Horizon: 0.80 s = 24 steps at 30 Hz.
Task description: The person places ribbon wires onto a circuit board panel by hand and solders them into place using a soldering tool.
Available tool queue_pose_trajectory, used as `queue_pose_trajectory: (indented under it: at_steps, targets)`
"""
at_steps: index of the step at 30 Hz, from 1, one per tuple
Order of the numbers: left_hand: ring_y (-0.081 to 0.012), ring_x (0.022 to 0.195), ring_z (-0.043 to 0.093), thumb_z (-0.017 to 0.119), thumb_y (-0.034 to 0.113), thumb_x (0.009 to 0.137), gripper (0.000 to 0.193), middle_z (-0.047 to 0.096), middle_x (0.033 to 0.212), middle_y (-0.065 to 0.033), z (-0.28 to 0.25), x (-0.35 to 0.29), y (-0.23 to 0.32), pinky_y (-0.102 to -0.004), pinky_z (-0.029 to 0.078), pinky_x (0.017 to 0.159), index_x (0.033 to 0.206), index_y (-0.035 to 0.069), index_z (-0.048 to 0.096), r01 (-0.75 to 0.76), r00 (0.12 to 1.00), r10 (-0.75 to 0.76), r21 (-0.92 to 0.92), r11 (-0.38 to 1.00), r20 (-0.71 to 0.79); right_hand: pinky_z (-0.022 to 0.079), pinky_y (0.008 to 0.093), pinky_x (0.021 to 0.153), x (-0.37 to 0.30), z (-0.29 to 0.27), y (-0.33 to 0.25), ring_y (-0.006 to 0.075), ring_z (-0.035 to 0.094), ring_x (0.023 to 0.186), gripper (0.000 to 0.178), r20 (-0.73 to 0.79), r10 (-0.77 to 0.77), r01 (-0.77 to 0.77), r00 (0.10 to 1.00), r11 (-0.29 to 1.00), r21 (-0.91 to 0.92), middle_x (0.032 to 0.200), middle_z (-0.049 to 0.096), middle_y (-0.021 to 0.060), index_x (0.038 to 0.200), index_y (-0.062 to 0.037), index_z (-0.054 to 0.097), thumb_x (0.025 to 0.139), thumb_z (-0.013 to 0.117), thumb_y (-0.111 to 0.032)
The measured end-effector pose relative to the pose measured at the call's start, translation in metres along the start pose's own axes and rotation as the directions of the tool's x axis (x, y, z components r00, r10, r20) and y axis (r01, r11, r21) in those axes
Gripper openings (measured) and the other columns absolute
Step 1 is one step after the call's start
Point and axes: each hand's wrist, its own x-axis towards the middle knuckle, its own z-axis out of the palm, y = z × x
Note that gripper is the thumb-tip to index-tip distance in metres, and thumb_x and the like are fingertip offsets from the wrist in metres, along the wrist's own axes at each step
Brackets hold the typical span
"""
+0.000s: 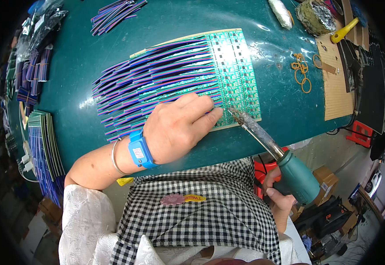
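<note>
A green circuit board panel (236, 57) lies on the bench, with rows of small black components. Several multi-coloured ribbon wires (157, 75), blue, red, green and black, run leftward from it in overlapping rows. My left hand (177, 126), wearing a blue wrist strap (140, 149), is closed in a pinch at the panel's near rows. The end of a ribbon wire seems to be between its fingertips, mostly hidden by them. My right hand (280, 196) grips the green handle of a soldering iron (300, 176). The iron's tip meets the panel just right of my left fingertips.
Loose ribbon wires (115, 15) lie at the far left of the green bench (285, 84). Wired boards (46, 145) hang at the left edge. Rubber bands (302, 73), cardboard (337, 92), a yellow-handled tool (344, 31) and a foil-wrapped lump (316, 17) are at right.
</note>
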Motion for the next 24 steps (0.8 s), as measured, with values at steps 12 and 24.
queue_pose_trajectory:
  at_steps: [12, 24]
  targets:
    - [-0.0232, 0.069, 0.059, 0.068, 0.000, 0.069, 0.033, 0.058, 0.088, -0.0113, 0.000, 0.000, 0.001, -0.0338, 0.050, 0.055, 0.102, -0.005, 0.068, -0.031, 0.999, 0.032, 0.040, 0.999, -0.008, 0.042, 0.0289, 0.051, 0.002, -0.015, 0.014, 0.0189, 0.054, 0.054, 0.025, 0.144, -0.174, 0.215, 0.974, 0.905, -0.366, 0.068, 0.060, 0.0054, 0.084, 0.0004, 0.063, 0.062, 0.075, 0.000]
    - [-0.0224, 0.068, 0.058, 0.067, 0.001, 0.067, 0.038, 0.057, 0.089, -0.0110, 0.000, 0.000, 0.001, -0.0330, 0.049, 0.051, 0.104, -0.006, 0.068, -0.084, 0.996, 0.086, 0.094, 0.992, -0.016, 0.041, 0.0279, 0.054, -0.006, -0.010, 0.006, 0.0153, 0.054, 0.061, 0.049, 0.050, -0.060, 0.060, 0.997, 0.998, 0.001, 0.076, 0.059, 0.0072, 0.116, 0.0078, 0.056, 0.070, 0.074, -0.001]
